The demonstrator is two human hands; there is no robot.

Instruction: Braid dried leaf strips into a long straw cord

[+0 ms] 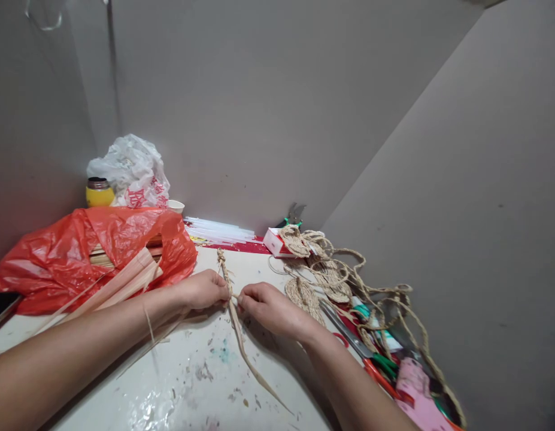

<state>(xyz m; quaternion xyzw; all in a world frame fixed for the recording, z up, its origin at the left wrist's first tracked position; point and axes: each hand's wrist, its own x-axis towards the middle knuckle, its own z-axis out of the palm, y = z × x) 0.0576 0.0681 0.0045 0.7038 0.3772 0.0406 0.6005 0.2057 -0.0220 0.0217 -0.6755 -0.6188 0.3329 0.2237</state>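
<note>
A short braid of dry, straw-coloured plant fibre (225,270) stands out from between my hands, its knotted end pointing away from me. My left hand (207,290) is closed on the braid's near end from the left. With thumb and finger pinched, my right hand (264,305) holds a fibre strand just right of the braid. One loose flat strand (245,353) runs from the braid toward me across the white board (187,371). Thinner strips trail out under my left forearm.
At left, a red plastic bag (120,239) holds flat fibre strips (129,275). Behind it are a yellow jar (99,193) and a white bag (129,161). White sticks (221,230) lie at the back. Woven pieces (302,297), cords and scissors (353,335) crowd the right side.
</note>
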